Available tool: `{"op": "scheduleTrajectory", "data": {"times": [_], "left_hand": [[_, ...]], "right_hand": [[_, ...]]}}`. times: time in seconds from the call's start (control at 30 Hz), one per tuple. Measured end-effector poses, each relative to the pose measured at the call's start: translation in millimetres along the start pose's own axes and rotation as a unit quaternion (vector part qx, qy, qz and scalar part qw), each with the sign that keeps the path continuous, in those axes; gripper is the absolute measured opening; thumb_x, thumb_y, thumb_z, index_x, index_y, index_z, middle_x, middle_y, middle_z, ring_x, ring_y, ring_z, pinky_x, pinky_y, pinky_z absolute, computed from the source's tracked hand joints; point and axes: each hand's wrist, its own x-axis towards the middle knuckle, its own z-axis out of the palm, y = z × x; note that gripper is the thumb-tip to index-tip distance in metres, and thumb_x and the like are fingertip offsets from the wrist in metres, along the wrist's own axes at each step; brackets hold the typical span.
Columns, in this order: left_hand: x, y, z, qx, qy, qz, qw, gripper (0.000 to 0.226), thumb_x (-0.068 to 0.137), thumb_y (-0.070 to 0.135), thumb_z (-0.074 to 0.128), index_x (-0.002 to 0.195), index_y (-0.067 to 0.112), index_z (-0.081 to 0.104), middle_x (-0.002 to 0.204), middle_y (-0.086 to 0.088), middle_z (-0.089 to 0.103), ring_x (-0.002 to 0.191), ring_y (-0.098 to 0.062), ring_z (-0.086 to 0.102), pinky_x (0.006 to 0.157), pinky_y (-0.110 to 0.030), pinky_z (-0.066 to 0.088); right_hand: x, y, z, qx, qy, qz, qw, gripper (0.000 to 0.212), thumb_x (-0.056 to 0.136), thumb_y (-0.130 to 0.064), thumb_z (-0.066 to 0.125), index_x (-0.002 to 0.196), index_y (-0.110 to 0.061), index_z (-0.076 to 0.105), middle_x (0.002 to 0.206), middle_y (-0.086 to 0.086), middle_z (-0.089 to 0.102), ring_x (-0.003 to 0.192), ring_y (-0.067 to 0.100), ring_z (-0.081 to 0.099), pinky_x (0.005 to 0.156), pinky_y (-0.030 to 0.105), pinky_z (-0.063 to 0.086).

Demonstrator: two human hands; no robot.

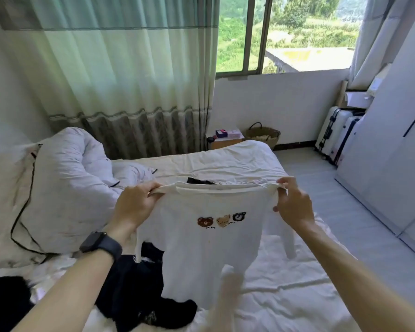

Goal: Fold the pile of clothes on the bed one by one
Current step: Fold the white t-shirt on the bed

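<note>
A white T-shirt [209, 245] with three small bear faces printed on its chest hangs in the air over the bed [225, 161]. My left hand [135, 204] grips its left shoulder and my right hand [292, 202] grips its right shoulder, stretching the neckline flat between them. The shirt's hem and sleeves dangle loose and blurred. Under it, dark clothes [139, 291] lie in a heap on the white sheet. A bit of black fabric [199, 181] shows just past the collar.
A rumpled white duvet and a pillow with black piping [58, 188] fill the bed's left side. Beyond the bed stand a small bedside table [225, 138] and a woven basket [262, 135]. Suitcases [338, 133] and a white wardrobe [393, 140] line the right wall.
</note>
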Motion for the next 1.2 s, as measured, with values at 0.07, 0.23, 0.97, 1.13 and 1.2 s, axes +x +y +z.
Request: {"op": "scheduleTrajectory", "data": {"times": [0.07,0.23,0.97,1.13,1.2], "left_hand": [[-19,-19,11,0.033,-0.062,-0.017,0.997,0.016,0.095,0.037,0.066,0.090,0.024,0.072,0.082,-0.001,0.073,0.080,-0.027,0.068,0.068,-0.038,0.051],[-91,-57,62,0.036,-0.182,-0.037,0.982,0.015,0.102,0.026,0.053,0.096,0.016,0.064,0.100,-0.006,0.068,0.097,-0.034,0.063,0.076,-0.042,0.047],[-225,37,14,-0.011,0.013,-0.063,0.998,0.015,0.096,0.047,0.059,0.098,0.033,0.066,0.078,0.017,0.065,0.077,-0.014,0.060,0.068,-0.031,0.040],[-264,85,-1,-0.068,0.132,-0.118,0.982,0.029,0.092,0.057,0.052,0.100,0.033,0.066,0.071,0.023,0.060,0.069,0.002,0.054,0.066,-0.021,0.036],[-278,102,-7,-0.084,0.162,-0.128,0.975,0.021,0.095,0.050,0.057,0.097,0.033,0.069,0.072,0.023,0.062,0.068,0.009,0.056,0.062,-0.009,0.036]], "right_hand": [[-13,4,6,0.044,-0.007,0.044,0.998,0.016,0.102,-0.016,0.049,0.115,-0.024,0.054,0.090,0.010,0.074,0.059,0.022,0.072,0.069,0.038,0.057],[-63,27,18,-0.008,-0.004,0.018,1.000,0.016,0.098,-0.009,0.061,0.111,-0.001,0.068,0.098,0.020,0.071,0.093,0.040,0.065,0.082,0.042,0.048],[-181,102,-109,0.038,0.049,-0.047,0.997,0.015,0.098,-0.008,0.063,0.107,0.004,0.066,0.098,0.024,0.068,0.090,0.042,0.064,0.074,0.018,0.031],[-223,105,-151,0.086,0.116,-0.085,0.986,0.017,0.101,-0.012,0.059,0.108,0.002,0.066,0.101,0.020,0.069,0.089,0.029,0.063,0.081,0.011,0.036],[-235,103,-168,0.106,0.147,-0.091,0.979,0.019,0.102,-0.017,0.058,0.105,0.000,0.067,0.099,0.017,0.068,0.084,0.017,0.058,0.079,0.004,0.034]]}}
